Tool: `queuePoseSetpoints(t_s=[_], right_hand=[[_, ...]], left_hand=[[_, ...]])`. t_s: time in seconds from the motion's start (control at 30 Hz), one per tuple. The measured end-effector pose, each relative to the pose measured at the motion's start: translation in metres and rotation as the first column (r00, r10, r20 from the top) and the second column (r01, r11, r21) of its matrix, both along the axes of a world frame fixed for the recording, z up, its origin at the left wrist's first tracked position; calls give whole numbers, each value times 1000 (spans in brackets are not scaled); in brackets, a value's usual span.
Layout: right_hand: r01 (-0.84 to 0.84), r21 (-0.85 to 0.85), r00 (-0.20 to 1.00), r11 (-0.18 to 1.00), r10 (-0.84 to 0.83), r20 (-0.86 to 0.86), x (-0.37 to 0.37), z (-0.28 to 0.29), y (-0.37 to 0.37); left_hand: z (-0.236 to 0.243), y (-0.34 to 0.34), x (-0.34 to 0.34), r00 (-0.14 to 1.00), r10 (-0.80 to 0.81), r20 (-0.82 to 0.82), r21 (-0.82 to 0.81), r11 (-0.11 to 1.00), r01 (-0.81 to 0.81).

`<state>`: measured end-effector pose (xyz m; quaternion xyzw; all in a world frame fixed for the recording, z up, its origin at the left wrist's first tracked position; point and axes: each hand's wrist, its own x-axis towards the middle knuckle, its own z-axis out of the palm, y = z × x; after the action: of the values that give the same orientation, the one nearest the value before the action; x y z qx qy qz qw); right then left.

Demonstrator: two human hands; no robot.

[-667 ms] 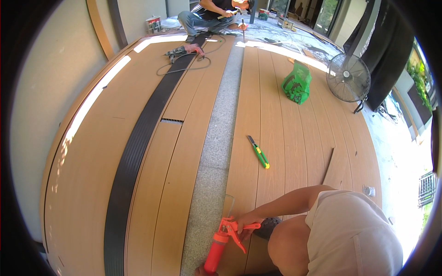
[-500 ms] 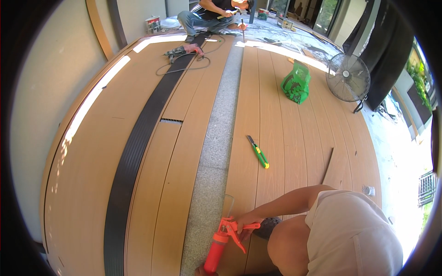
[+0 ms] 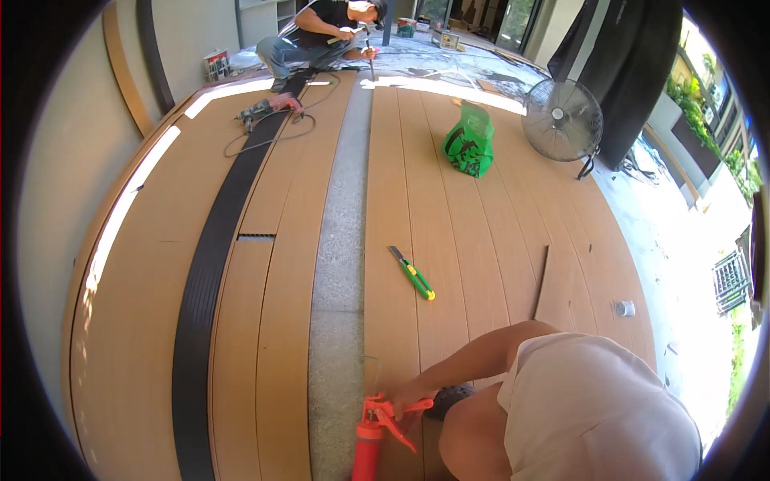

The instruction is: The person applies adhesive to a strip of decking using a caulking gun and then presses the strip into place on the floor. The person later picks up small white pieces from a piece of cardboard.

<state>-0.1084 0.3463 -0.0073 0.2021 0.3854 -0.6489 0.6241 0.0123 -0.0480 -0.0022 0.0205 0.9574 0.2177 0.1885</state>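
The person's bare right forearm (image 3: 481, 357) slants down and leftward beyond the bent bare knee (image 3: 473, 429) and the beige-clad thigh (image 3: 597, 409), ending in the slightly blurred right hand (image 3: 405, 394), its fingers curled in a grip

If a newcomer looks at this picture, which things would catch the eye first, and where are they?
Probably the bright red caulking gun at the bottom, near the middle, held in the right hand. Next, the green bag on the tan boards, right of the upper middle, with a round fan to its right. The long black strip curving down the left part of the boards also stands out.
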Motion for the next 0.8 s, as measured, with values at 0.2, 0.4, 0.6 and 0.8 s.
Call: queuePoseSetpoints(t_s=[0.2, 0.4, 0.6, 0.8], right_hand=[[52, -11, 999, 999, -52, 11, -4, 15, -1], [53, -22, 998, 998, -53, 27, 1, -4, -2], [-13, -34, 1000, 999, 14, 25, 0, -4, -2], [-22, -101, 992, 995, 34, 118, 0, -35, 1]], left_hand=[[35, 15, -9, 1000, 24, -20, 77, 997, -23], [30, 9, -2, 997, 68, -43, 188, 980, -59], [11, -2, 0, 1000, 21, -13, 175, 984, -18], [22, 5, 0, 999, 45, -21, 137, 990, -42]])
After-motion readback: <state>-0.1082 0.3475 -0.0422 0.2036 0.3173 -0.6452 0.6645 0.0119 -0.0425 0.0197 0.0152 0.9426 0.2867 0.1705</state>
